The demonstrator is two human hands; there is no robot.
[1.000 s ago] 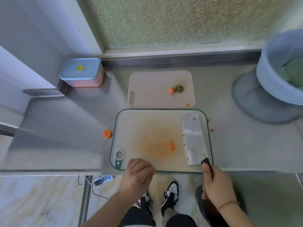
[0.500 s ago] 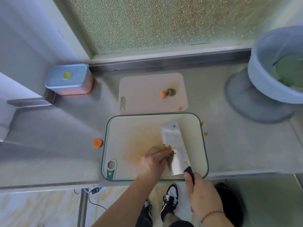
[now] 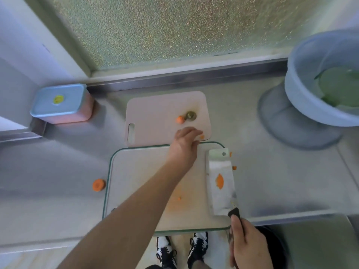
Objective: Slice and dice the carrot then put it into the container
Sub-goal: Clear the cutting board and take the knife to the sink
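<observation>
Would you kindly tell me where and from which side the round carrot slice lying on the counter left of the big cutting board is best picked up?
The carrot slice lies flat and alone on the steel counter, just left of the cutting board. Probably best to come straight down from above and pinch its rounded rim on opposite sides with thumb and forefinger; the flat face offers no grip.

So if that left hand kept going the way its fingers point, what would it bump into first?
Most likely the small orange carrot bit just past the fingertips of the left hand, at the near edge of the pale pink cutting board. Depth is hard to judge.
</observation>
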